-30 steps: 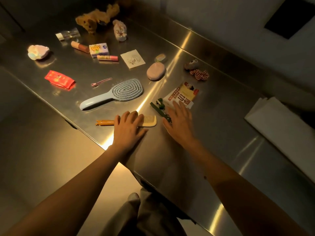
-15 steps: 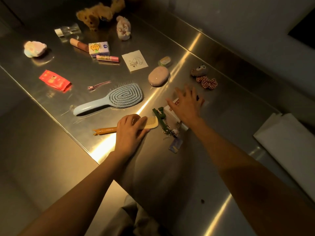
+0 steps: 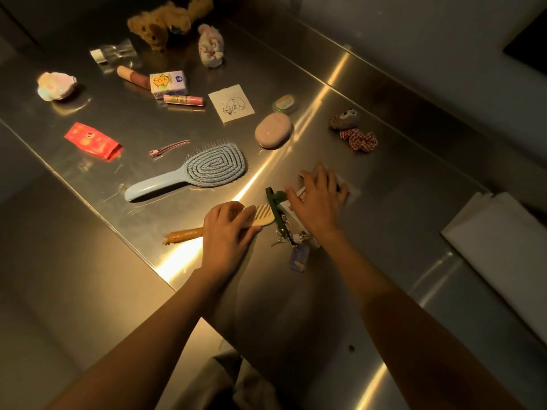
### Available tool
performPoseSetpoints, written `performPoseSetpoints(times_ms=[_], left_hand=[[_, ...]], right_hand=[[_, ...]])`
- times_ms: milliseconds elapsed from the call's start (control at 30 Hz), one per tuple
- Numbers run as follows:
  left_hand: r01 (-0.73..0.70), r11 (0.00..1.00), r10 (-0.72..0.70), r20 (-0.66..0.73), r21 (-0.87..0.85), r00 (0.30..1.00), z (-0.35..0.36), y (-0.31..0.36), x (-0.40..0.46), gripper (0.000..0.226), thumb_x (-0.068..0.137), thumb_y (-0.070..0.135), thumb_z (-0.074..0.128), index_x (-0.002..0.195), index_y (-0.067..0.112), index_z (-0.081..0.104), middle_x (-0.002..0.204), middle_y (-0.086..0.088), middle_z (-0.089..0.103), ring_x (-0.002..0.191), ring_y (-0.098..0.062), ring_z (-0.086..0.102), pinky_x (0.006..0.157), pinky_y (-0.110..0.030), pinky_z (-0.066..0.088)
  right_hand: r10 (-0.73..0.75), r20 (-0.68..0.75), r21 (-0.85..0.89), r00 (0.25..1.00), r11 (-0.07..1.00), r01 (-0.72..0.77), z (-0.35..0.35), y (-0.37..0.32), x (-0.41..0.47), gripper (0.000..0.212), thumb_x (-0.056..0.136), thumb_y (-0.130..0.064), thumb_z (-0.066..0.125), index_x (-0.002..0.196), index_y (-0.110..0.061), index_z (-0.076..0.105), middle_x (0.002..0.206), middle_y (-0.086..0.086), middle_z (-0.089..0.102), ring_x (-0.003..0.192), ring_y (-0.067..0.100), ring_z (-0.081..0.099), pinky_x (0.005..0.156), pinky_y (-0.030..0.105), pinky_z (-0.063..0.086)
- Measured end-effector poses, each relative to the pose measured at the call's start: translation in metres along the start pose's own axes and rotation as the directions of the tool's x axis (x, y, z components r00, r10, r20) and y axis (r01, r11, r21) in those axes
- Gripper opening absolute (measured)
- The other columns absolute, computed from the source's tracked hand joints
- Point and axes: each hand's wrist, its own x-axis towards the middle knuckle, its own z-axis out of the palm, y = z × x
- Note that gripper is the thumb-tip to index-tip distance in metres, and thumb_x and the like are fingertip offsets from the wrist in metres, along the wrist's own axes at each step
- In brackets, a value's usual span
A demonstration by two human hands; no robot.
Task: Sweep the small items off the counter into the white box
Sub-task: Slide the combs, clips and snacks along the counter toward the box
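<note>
left hand [image 3: 228,229]: palm down on the comb [image 3: 260,215], fingers loosely spread over its middle, pressing rather than gripping; the toothed end shows to the right, the orange handle sticks out to the left.
right hand [image 3: 318,199]: flat and spread wide on a white packet [image 3: 299,194], which is mostly covered; only a strip with red print shows by the thumb.
keys [image 3: 288,233]: a green strap and a cluster of rings and a bluish tag lie between the two hands, just beside the comb's end; small parts are too dim to tell apart.
white box [image 3: 500,250]: at the right edge of the tabletop [image 3: 296,291], cut off by the frame; whether it is open cannot be told.
hairbrush [image 3: 195,171]: pale blue, bristles up, beyond the left hand, apart from it.
other items: a pink oval case [image 3: 273,130], a small round tin [image 3: 284,103], a drawn-on paper square [image 3: 231,103], a red sachet [image 3: 92,140], a hair clip [image 3: 168,148], a checked scrunchie [image 3: 358,139], all well beyond the hands.
far end: a fuzzy brown toy [image 3: 161,26] is partly cut off at the top edge; a clear wrapper [image 3: 114,51] is hard to read against the steel.
bottom: grey cloth by the person's forearms, cut off by the frame.
</note>
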Motion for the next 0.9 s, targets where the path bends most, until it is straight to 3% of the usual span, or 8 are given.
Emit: performPoseSetpoints(times_ms=[233, 500, 733, 900], left_hand=[[-0.085, 0.996, 0.086, 0.022, -0.024, 0.996, 0.001, 0.013, -0.016, 0.038, 0.09, 0.038, 0.058, 0.123, 0.02, 0.061, 0.118, -0.009, 0.055, 0.109, -0.026, 0.043, 0.086, -0.038, 0.04], [-0.22, 0.973, 0.224, 0.067, -0.07, 0.972, 0.01, 0.028, -0.044, 0.037, 0.09, 0.039, 0.06, 0.123, 0.021, 0.061, 0.117, -0.008, 0.055, 0.11, -0.025, 0.043, 0.089, -0.035, 0.036], [-0.364, 0.926, 0.373, 0.116, -0.097, 0.92, 0.02, 0.039, -0.064, 0.036, 0.088, 0.035, 0.063, 0.121, 0.021, 0.063, 0.117, -0.009, 0.056, 0.111, -0.026, 0.044, 0.089, -0.037, 0.037], [-0.458, 0.879, 0.473, 0.138, -0.131, 0.87, 0.035, 0.062, -0.084, 0.037, 0.086, 0.033, 0.066, 0.12, 0.02, 0.063, 0.115, -0.01, 0.056, 0.109, -0.029, 0.046, 0.088, -0.039, 0.037]], right_hand=[[0.026, -0.054, -0.047, 0.998, 0.998, -0.028, 0.003, 0.016, -0.049, 0.057, 0.09, -0.06, 0.03, 0.131, -0.025, 0.047, 0.148, 0.009, 0.035, 0.135, 0.031, 0.03, 0.104, 0.053, 0.027], [0.212, -0.099, -0.031, 0.972, 0.976, -0.216, -0.004, 0.037, -0.117, 0.054, 0.093, -0.058, 0.026, 0.127, -0.024, 0.05, 0.146, 0.01, 0.038, 0.134, 0.03, 0.034, 0.105, 0.052, 0.026], [0.367, -0.085, -0.03, 0.926, 0.928, -0.371, -0.004, 0.063, -0.187, 0.052, 0.093, -0.056, 0.041, 0.134, -0.025, 0.046, 0.147, 0.01, 0.036, 0.137, 0.03, 0.028, 0.107, 0.052, 0.019], [0.458, -0.152, -0.011, 0.876, 0.885, -0.465, -0.004, 0.076, -0.237, 0.054, 0.09, -0.057, 0.036, 0.129, -0.022, 0.052, 0.143, 0.01, 0.042, 0.134, 0.032, 0.033, 0.105, 0.055, 0.024]])
